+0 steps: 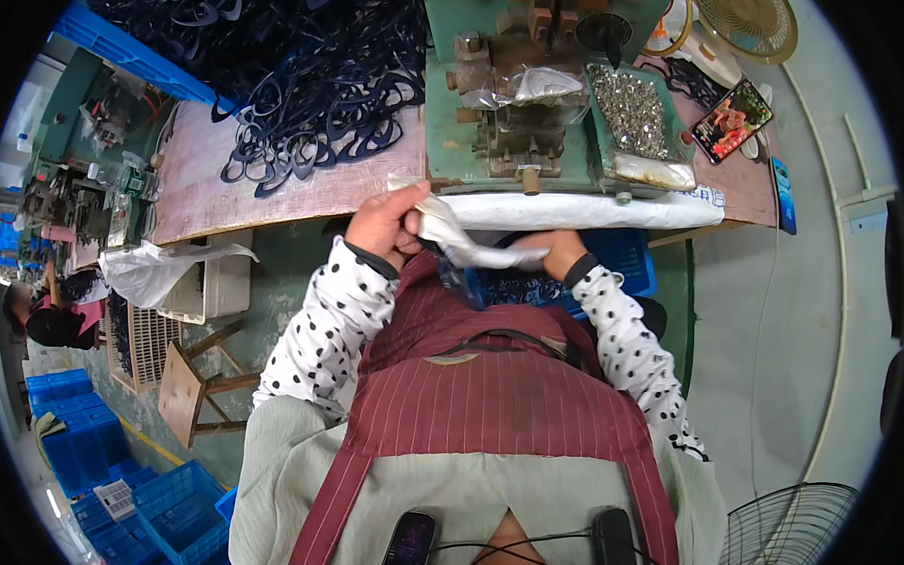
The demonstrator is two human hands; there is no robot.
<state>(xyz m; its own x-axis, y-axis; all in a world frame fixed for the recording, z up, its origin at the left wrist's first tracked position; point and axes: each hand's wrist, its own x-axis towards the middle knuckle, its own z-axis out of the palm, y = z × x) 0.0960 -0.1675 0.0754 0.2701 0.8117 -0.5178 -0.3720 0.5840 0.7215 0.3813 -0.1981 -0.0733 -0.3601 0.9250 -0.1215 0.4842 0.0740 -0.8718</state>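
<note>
My left hand [385, 223] is closed on one end of a crumpled white cloth-like sheet [448, 233], just in front of the table edge. My right hand [554, 252] has its fingers closed round the other end, lower and to the right. Slack, the sheet sags between them above my dark red apron [496, 400]; whether it is fabric or plastic I cannot make out. Behind it a rolled white sack [589, 210] lies along the table's front edge. Below my right hand stands a blue crate [630, 259] holding small dark pieces.
A green machine [516, 131] stands ahead, with a tray of small shiny metal parts [627, 112] beside it. Dark blue loop-shaped pieces [327, 127] are heaped on the table at left. A lit phone [732, 120] lies at right. A wooden stool [192, 396] and blue crates [186, 511] stand left.
</note>
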